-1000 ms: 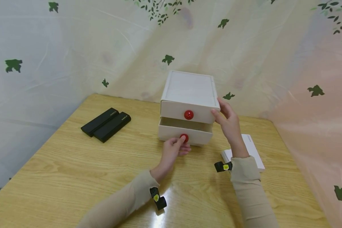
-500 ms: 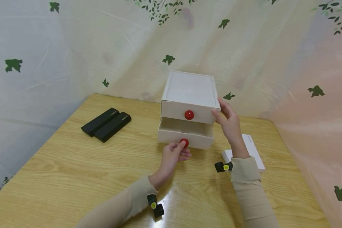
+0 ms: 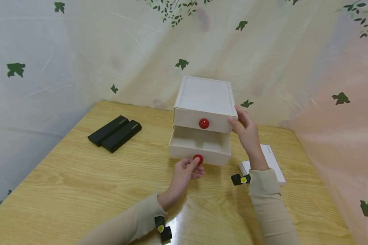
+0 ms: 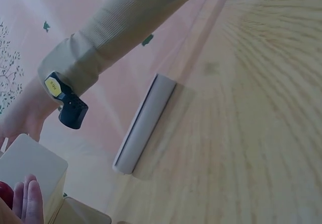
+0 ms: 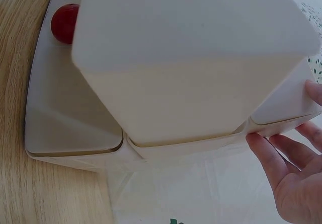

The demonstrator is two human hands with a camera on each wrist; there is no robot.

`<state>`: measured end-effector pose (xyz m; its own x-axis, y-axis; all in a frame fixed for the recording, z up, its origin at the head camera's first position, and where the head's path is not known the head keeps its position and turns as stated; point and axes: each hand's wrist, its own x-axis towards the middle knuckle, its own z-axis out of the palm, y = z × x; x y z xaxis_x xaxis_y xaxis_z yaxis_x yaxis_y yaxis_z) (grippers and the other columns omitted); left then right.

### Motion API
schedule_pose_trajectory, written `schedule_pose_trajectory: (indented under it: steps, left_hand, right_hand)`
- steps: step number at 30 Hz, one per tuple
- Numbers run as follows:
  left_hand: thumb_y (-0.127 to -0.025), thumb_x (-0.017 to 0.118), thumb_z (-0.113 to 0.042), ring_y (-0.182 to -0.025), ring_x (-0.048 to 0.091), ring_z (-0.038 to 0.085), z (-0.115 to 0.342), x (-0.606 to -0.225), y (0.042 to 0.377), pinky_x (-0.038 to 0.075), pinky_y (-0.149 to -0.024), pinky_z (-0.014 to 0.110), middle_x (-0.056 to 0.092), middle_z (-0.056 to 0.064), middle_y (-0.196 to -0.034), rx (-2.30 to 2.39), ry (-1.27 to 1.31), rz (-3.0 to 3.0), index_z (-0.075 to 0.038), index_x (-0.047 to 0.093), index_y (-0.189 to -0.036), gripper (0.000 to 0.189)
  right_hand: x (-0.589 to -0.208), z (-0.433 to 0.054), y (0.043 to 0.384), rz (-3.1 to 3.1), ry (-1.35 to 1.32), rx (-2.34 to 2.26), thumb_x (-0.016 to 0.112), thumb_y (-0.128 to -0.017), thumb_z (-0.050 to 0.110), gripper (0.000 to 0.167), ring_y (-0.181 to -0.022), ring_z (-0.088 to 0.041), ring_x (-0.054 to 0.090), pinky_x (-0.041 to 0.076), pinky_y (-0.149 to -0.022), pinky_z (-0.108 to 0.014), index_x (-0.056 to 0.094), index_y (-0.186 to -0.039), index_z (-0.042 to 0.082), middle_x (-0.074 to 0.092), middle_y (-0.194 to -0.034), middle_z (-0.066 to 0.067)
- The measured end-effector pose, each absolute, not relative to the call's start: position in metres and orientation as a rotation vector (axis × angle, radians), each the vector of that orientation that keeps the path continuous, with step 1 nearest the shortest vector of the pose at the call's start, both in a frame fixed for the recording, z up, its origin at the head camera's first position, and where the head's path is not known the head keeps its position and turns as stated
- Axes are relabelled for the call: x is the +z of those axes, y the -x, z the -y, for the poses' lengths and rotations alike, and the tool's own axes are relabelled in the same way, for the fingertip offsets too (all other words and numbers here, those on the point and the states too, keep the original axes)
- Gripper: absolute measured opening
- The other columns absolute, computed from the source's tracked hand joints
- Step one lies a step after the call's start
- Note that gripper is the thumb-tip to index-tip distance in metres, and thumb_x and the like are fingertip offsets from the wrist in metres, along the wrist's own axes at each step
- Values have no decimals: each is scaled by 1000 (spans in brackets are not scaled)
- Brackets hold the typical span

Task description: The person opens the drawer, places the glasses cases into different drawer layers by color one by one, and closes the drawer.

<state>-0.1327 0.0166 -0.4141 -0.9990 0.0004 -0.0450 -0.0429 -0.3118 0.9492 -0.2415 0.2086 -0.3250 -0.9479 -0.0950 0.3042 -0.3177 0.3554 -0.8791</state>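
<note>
A cream drawer cabinet (image 3: 206, 93) stands at the middle back of the table, its middle drawer (image 3: 211, 157) pulled well out. My left hand (image 3: 182, 175) pinches that drawer's round red knob (image 3: 198, 159) between thumb and fingers. What shows of the drawer's inside is bare. My right hand (image 3: 247, 134) holds the cabinet's right front corner at the top drawer (image 3: 187, 117), thumb on the front, fingers along the side. In the right wrist view a bottom drawer (image 5: 70, 98) shows under the pulled one; the head view hides it.
Two black slim boxes (image 3: 121, 136) lie side by side on the table (image 3: 95, 183) at the left. White flat boxes (image 3: 271, 163) lie at the right, partly behind my right forearm. A printed curtain (image 3: 135, 51) hangs close behind the cabinet.
My left hand has drawn the middle drawer farther out toward me, and more of its inside shows. My right hand has kept its hold on the cabinet corner.
</note>
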Motion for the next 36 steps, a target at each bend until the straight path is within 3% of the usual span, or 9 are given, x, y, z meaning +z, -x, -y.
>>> schedule_pose_trajectory:
  steps: [5, 10, 20, 23, 30, 36]
  left_hand:
    - [-98, 58, -16, -65, 68, 8, -16, -415, 127, 60, -67, 26, 72, 16, -80, 2504, 27, -1867, 15, 58, -97, 30]
    - [-97, 58, -14, -64, 68, 8, -14, -418, 122, 60, -65, 25, 72, 13, -79, 2488, 18, -1855, 16, 58, -97, 30]
    - [-98, 58, -19, -69, 69, 10, -9, -417, 113, 60, -70, 26, 71, 25, -90, 2394, -9, -1917, 14, 60, -101, 33]
    - [-97, 58, -18, -71, 70, 11, -7, -417, 110, 60, -71, 27, 71, 26, -91, 2378, -23, -1926, 15, 60, -103, 33]
    - [-96, 58, -14, -73, 71, 14, -3, -418, 106, 60, -71, 28, 70, 28, -91, 2351, -62, -1939, 15, 61, -104, 31]
    - [-95, 60, -15, -77, 73, 19, 2, -418, 101, 60, -73, 29, 71, 29, -93, 2317, -72, -1934, 15, 63, -107, 32]
  right_hand:
    - [-324, -208, 240, 2412, -376, 1634, 58, -96, 36, 60, -138, -24, 43, 53, -95, -34, 37, -150, 20, 44, -150, -6]
    - [-324, -209, 240, 2407, -380, 1635, 58, -96, 36, 60, -139, -25, 43, 54, -94, -31, 37, -150, 20, 44, -151, -6]
    - [-325, -210, 241, 2388, -399, 1654, 59, -96, 35, 59, -138, -25, 43, 54, -89, -22, 37, -150, 19, 44, -151, -7]
    - [-325, -210, 241, 2388, -397, 1655, 59, -96, 34, 59, -138, -25, 43, 53, -89, -22, 38, -149, 19, 44, -150, -6]
    - [-325, -210, 241, 2397, -387, 1640, 59, -96, 36, 60, -138, -25, 43, 53, -95, -35, 38, -150, 19, 44, -151, -8]
    - [-326, -210, 243, 2393, -390, 1636, 59, -96, 37, 60, -138, -25, 44, 54, -93, -30, 38, -149, 19, 45, -150, -8]
